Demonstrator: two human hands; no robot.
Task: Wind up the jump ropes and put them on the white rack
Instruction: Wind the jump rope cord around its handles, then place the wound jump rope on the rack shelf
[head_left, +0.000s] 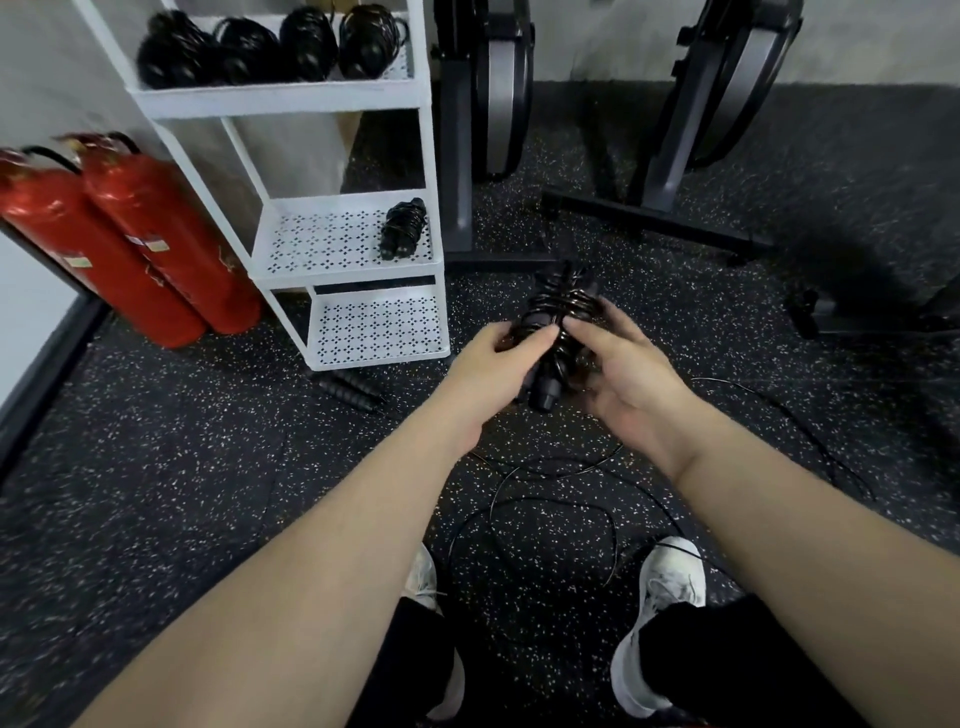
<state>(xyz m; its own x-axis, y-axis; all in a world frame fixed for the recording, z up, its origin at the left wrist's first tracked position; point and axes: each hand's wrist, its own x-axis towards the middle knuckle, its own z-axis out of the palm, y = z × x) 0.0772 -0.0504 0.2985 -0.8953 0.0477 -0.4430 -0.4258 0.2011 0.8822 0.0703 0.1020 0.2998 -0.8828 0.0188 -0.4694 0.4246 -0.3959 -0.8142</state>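
2 hands, left hand (506, 348) and right hand (623, 364), grip a nearly wound jump rope (558, 332) above the floor, beside the white rack (431, 156). Winding looks finished; next, likely shelving it.

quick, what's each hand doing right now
Left hand: grips the wound jump rope.
Right hand: grips the same jump rope from the other side.

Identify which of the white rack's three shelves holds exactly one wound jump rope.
The middle shelf: a single wound rope lies at its right end. The top shelf holds several bundles, and the bottom shelf holds none.
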